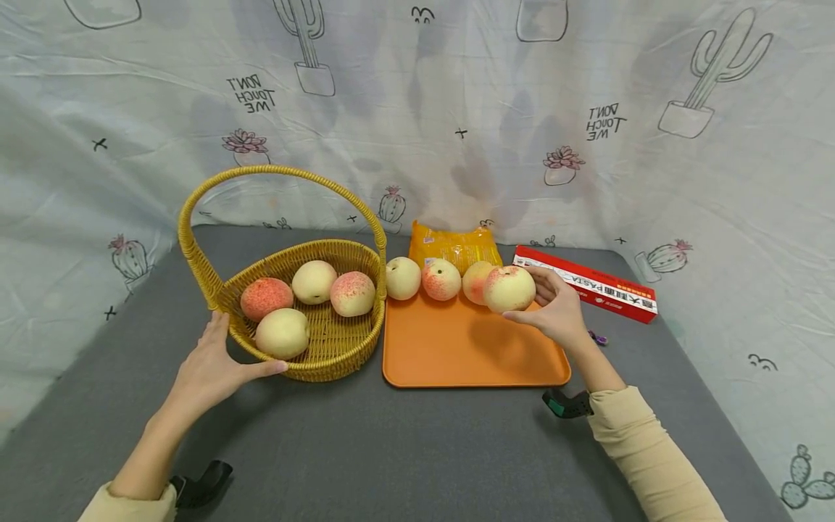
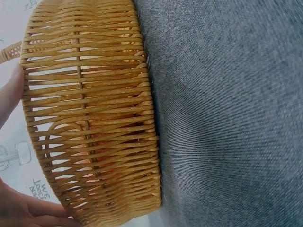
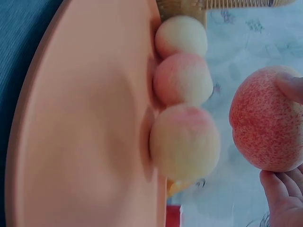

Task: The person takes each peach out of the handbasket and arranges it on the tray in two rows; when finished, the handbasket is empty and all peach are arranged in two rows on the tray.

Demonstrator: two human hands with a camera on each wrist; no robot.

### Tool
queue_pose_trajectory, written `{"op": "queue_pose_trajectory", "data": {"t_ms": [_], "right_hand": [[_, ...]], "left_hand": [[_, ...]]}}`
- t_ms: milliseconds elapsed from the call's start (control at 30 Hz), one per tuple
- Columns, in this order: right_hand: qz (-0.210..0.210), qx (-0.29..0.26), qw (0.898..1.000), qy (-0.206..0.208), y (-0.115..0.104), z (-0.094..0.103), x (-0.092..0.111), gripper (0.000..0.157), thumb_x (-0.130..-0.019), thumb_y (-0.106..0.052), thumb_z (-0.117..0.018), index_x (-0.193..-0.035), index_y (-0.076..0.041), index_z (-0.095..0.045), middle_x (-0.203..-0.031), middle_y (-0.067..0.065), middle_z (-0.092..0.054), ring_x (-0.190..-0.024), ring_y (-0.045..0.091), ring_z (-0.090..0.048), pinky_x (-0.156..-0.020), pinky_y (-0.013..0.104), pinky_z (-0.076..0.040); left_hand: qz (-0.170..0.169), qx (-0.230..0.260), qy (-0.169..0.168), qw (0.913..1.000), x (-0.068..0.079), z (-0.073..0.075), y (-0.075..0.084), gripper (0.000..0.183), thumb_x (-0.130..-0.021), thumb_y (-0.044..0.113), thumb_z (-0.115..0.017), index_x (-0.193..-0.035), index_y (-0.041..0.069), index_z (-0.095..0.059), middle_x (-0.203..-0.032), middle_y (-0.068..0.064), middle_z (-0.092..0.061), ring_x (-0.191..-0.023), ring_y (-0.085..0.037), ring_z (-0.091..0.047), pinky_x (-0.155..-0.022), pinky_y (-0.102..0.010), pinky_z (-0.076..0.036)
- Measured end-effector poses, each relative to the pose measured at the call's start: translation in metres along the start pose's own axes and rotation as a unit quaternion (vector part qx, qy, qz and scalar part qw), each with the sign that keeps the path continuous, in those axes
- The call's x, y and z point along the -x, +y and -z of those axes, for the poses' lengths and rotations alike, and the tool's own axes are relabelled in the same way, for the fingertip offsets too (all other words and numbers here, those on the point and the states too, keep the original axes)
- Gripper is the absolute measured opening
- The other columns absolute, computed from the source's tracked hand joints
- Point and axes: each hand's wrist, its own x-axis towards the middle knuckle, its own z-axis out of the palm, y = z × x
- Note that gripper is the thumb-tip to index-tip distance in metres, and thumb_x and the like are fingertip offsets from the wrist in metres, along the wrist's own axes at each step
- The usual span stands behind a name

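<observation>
On the right, my right hand (image 1: 553, 308) holds a pale peach with a red blush (image 1: 509, 288) between thumb and fingers, raised over the back of the orange tray (image 1: 450, 355). Three more peaches (image 3: 187, 142) stand in a row along the tray's back edge. My left hand (image 1: 207, 370) is spread against the yellow wicker basket (image 1: 342, 366), its thumb along the near rim and its fingers by the left foot of the handle. Several peaches (image 1: 283, 333) lie inside the basket. From the left wrist, the basket's woven side (image 2: 94, 118) hides most of its contents.
Behind the tray lies an orange-yellow packet (image 1: 457, 246). A red and white pasta box (image 1: 600, 286) lies at the back right, with a small purple item (image 1: 597, 338) near it. A patterned cloth (image 1: 417, 94) hangs behind the grey table (image 1: 417, 449).
</observation>
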Motion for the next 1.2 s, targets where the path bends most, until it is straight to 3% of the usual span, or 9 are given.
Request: {"op": "queue_pose_trajectory", "data": {"t_ms": [467, 567, 767, 967, 1200], "right_hand": [[-0.101, 0.019, 0.993, 0.055, 0.032, 0.022, -0.002, 0.075, -0.073, 0.000, -0.084, -0.137, 0.006, -0.045, -0.136, 0.020, -0.051, -0.111, 0.007, -0.055, -0.092, 0.015, -0.046], [-0.122, 0.022, 0.990, 0.060, 0.036, 0.024, -0.005, 0.075, -0.074, -0.001, -0.083, -0.137, 0.007, -0.044, -0.137, 0.021, -0.050, -0.117, 0.017, -0.056, -0.096, 0.021, -0.047], [-0.168, 0.050, 0.982, 0.064, 0.041, 0.023, -0.012, 0.080, -0.075, -0.006, -0.084, -0.141, 0.007, -0.040, -0.142, 0.024, -0.046, -0.128, 0.036, -0.048, -0.104, 0.045, -0.041], [-0.211, 0.065, 0.972, 0.073, 0.049, 0.020, -0.019, 0.082, -0.075, -0.007, -0.083, -0.144, 0.004, -0.039, -0.142, 0.025, -0.046, -0.126, 0.038, -0.046, -0.104, 0.048, -0.041], [-0.229, 0.085, 0.966, 0.086, 0.052, 0.014, -0.028, 0.083, -0.074, -0.007, -0.083, -0.143, 0.004, -0.039, -0.141, 0.025, -0.046, -0.124, 0.039, -0.045, -0.105, 0.048, -0.040]], "left_hand": [[0.000, 0.002, -0.001, 1.0000, 0.002, 0.001, 0.004, 0.135, -0.074, 0.060, -0.077, -0.149, -0.011, 0.010, -0.152, -0.036, 0.012, -0.137, -0.060, -0.003, -0.098, -0.075, -0.019], [0.002, 0.002, -0.002, 1.0000, 0.001, 0.001, 0.004, 0.135, -0.074, 0.060, -0.076, -0.149, -0.011, 0.010, -0.152, -0.036, 0.013, -0.137, -0.060, -0.003, -0.098, -0.075, -0.019], [-0.002, 0.003, 0.002, 1.0000, 0.001, 0.002, 0.004, 0.135, -0.073, 0.060, -0.077, -0.149, -0.011, 0.009, -0.153, -0.035, 0.013, -0.138, -0.058, -0.001, -0.099, -0.075, -0.018], [0.002, 0.000, 0.000, 1.0000, 0.001, 0.002, 0.005, 0.135, -0.074, 0.059, -0.077, -0.149, -0.011, 0.010, -0.152, -0.036, 0.013, -0.138, -0.058, -0.002, -0.099, -0.075, -0.019], [0.005, 0.001, 0.001, 1.0000, 0.002, 0.002, 0.006, 0.136, -0.073, 0.059, -0.078, -0.149, -0.011, 0.010, -0.152, -0.037, 0.012, -0.137, -0.059, -0.003, -0.099, -0.075, -0.018]]}}
